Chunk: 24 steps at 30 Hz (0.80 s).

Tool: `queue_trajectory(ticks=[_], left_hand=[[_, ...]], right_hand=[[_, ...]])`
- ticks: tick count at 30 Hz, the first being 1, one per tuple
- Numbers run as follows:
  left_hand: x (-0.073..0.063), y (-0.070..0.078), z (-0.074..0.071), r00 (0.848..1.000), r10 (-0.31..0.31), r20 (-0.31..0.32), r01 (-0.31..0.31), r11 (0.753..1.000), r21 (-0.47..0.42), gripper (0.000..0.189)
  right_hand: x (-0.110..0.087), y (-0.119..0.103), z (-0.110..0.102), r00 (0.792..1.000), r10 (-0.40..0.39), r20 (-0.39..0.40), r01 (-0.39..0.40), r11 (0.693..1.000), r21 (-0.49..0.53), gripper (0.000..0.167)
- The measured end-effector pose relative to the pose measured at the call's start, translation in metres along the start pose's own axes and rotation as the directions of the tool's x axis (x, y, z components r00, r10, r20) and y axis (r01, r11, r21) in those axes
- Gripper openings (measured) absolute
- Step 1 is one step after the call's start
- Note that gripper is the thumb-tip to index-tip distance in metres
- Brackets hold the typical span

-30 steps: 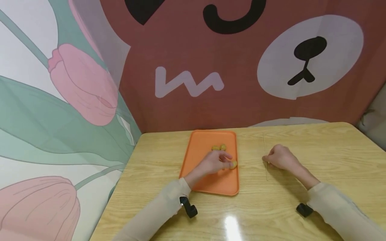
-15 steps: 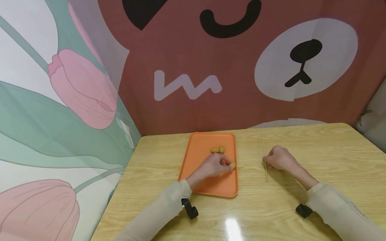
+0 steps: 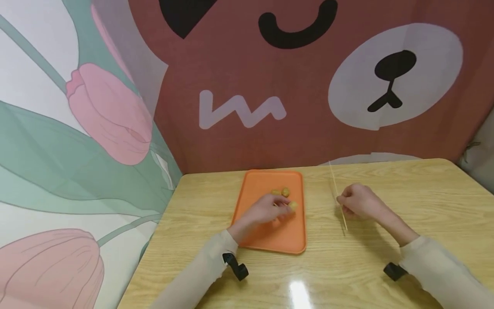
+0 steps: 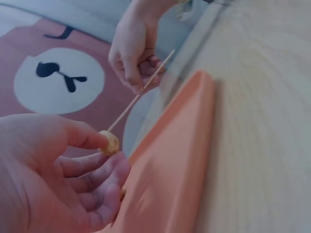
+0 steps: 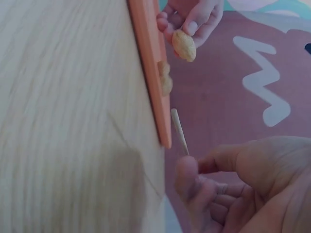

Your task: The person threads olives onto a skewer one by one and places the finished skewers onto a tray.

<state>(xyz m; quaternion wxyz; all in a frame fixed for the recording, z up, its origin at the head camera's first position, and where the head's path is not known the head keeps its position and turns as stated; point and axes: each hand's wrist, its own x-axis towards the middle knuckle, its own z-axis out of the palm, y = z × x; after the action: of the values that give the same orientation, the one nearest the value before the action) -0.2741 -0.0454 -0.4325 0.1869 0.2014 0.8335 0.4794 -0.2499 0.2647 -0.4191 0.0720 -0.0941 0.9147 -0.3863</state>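
My left hand [image 3: 270,209] is over the tray, pinching a small yellowish-brown ball [image 3: 293,206] between thumb and fingertips. The ball looks oval and rough-skinned in the right wrist view. To the right of the tray, my right hand [image 3: 359,201] pinches a thin wooden skewer [image 3: 333,178] near its middle. The skewer tilts up off the table, its far end pointing away from me. In the left wrist view the skewer overlaps the held ball, but the head view shows the two well apart. More balls [image 3: 285,192] lie on the orange tray [image 3: 297,240], partly hidden behind my left hand.
The tray stands on a wood-grain table [image 3: 405,193], near its back edge. A brown cloth with a bear print [image 3: 239,146] hangs behind the table. A floral cloth [image 3: 115,193] hangs on the left. Black cameras [image 3: 235,266] sit on both wrists.
My left hand has lifted the ball from the tray's right edge and shifted slightly left. My right hand has raised the skewer off the table and tilted it.
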Motion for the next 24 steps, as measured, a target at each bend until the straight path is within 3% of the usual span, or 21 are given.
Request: queue_trajectory(ticks=[3,8,11,16,19,24], left_hand=[[-0.001,0.001,-0.008,1.000,-0.006,0.014,0.008,0.992,-0.126,0.024],[0.003,0.000,-0.020,1.000,0.011,-0.002,-0.011,0.949,-0.314,0.027],[0.004,-0.002,-0.027,1.000,-0.003,-0.017,-0.004,0.924,-0.383,0.030],[0.004,-0.003,-0.041,0.999,-0.022,-0.040,-0.003,0.838,-0.546,0.032],[0.002,0.000,-0.055,0.996,-0.027,-0.088,-0.030,0.809,-0.587,0.032],[-0.004,0.007,-0.081,0.971,-0.044,-0.234,-0.104,0.807,-0.581,0.033]], right_hand=[[-0.001,-0.008,-0.001,0.998,-0.060,0.022,0.059,0.997,0.042,0.026],[-0.005,-0.023,0.002,0.986,-0.137,0.093,0.115,0.972,0.205,0.020],[-0.007,-0.032,0.004,0.975,-0.194,0.109,0.164,0.958,0.234,0.019],[-0.012,-0.045,0.012,0.948,-0.305,0.092,0.272,0.925,0.264,0.020],[-0.016,-0.052,0.018,0.938,-0.341,0.060,0.310,0.904,0.294,0.020],[-0.022,-0.063,0.027,0.948,-0.317,-0.043,0.315,0.901,0.299,0.021]])
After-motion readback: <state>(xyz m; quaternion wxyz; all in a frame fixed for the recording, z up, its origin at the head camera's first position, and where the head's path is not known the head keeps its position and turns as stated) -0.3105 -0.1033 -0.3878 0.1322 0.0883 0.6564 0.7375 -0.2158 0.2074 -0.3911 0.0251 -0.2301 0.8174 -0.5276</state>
